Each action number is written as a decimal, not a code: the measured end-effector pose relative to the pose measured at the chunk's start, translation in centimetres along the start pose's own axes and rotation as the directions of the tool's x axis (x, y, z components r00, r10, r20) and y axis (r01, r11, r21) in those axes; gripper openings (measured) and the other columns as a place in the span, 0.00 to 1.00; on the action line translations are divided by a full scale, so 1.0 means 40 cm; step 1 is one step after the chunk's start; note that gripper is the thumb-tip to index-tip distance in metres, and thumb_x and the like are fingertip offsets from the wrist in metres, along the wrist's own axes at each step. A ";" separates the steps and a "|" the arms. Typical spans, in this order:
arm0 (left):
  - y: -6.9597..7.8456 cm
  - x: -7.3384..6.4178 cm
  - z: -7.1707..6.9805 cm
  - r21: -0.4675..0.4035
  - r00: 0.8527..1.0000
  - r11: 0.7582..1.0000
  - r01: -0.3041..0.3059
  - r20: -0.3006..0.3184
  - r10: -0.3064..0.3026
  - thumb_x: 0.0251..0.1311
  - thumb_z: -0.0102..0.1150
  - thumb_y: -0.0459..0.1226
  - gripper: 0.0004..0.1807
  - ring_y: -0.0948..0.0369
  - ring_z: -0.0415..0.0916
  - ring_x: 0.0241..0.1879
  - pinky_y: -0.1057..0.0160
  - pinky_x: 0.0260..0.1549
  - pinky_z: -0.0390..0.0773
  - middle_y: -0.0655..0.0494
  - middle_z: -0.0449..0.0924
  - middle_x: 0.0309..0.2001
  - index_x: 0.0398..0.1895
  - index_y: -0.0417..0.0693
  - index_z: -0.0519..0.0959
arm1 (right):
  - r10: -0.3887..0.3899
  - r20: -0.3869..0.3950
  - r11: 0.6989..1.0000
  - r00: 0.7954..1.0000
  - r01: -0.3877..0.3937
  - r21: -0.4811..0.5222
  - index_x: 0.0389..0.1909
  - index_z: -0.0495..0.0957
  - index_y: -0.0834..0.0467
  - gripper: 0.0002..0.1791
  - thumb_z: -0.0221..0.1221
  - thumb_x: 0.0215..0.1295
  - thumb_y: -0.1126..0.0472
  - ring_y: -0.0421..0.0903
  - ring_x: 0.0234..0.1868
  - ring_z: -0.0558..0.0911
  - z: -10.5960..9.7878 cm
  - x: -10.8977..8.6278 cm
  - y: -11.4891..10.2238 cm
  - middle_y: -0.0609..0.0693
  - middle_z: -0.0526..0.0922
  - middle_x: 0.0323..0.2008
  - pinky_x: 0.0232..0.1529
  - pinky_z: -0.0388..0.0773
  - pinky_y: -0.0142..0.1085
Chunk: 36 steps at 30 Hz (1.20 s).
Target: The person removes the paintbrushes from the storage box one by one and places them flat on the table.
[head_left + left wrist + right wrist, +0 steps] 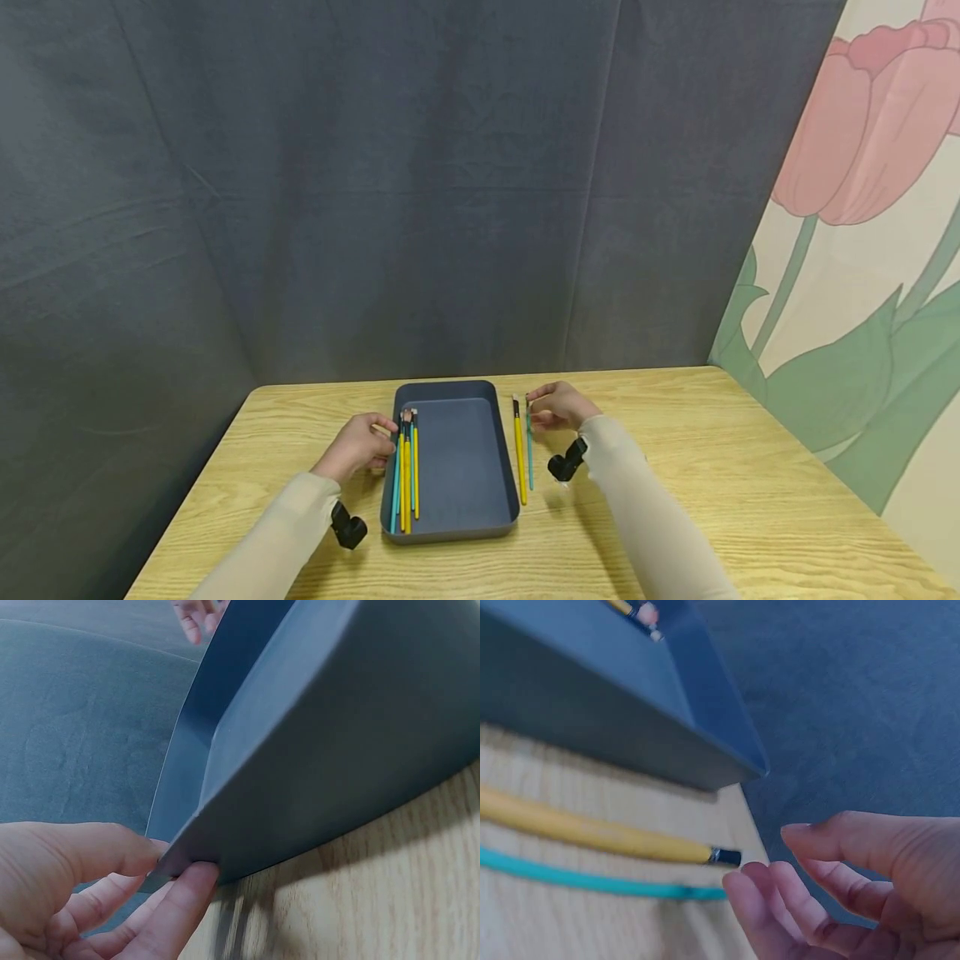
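Note:
A dark grey tray (465, 450) lies on the table with several yellow and teal paintbrushes (406, 475) along its left side. My left hand (363, 446) pinches the tray's left rim; in the left wrist view the thumb is at the edge and a finger (196, 889) presses the outer wall. To the right of the tray lie a yellow paintbrush (519, 454) and a thinner teal paintbrush (530, 450), side by side. At the teal brush's far end is my right hand (561, 406), thumb and fingers apart; whether a fingertip touches the brush I cannot tell.
The wooden table (675, 492) extends on both sides of the tray. Behind it hangs a dark grey cloth (450, 208). A wall with painted tulips (862, 250) stands at the right. Each wrist carries a small black camera (347, 527).

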<state>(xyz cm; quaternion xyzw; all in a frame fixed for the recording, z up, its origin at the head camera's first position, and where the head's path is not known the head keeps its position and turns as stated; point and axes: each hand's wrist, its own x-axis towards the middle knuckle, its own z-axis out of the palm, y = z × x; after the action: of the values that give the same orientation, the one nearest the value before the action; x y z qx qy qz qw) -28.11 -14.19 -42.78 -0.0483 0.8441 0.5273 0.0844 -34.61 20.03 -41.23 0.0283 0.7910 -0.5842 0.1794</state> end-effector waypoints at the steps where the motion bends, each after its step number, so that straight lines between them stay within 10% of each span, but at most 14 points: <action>1: 0.000 0.000 0.000 0.000 1.000 1.000 0.001 0.000 -0.001 0.53 0.59 0.22 0.19 0.58 0.75 0.28 0.58 0.29 0.82 0.45 0.77 0.34 0.49 0.35 0.74 | -0.004 0.009 1.000 1.000 0.004 0.008 0.58 0.68 0.72 0.21 0.55 0.65 0.71 0.41 0.29 0.81 0.000 -0.002 -0.005 0.58 0.78 0.40 0.42 0.83 0.40; 15: -0.001 0.003 0.000 0.006 1.000 1.000 0.005 0.001 -0.005 0.54 0.59 0.23 0.18 0.58 0.76 0.28 0.57 0.31 0.82 0.45 0.77 0.34 0.49 0.35 0.74 | -0.093 0.130 0.992 0.987 0.080 0.101 0.60 0.68 0.70 0.22 0.55 0.66 0.70 0.45 0.35 0.83 0.076 -0.028 -0.086 0.59 0.79 0.40 0.56 0.75 0.51; 36: 0.006 0.001 -0.001 -0.004 1.000 1.000 0.031 0.001 -0.031 0.53 0.59 0.23 0.18 0.58 0.76 0.28 0.58 0.30 0.82 0.45 0.77 0.34 0.49 0.36 0.74 | -0.102 0.233 0.995 0.967 0.095 0.039 0.51 0.76 0.66 0.15 0.58 0.64 0.69 0.58 0.48 0.82 0.279 -0.029 -0.156 0.60 0.82 0.45 0.43 0.83 0.44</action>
<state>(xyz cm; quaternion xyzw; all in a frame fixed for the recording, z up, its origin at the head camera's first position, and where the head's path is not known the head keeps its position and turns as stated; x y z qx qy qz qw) -28.20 -14.12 -42.57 -0.0610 0.8420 0.5279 0.0929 -32.32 7.84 -37.97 -0.0776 0.7567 -0.6024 0.2419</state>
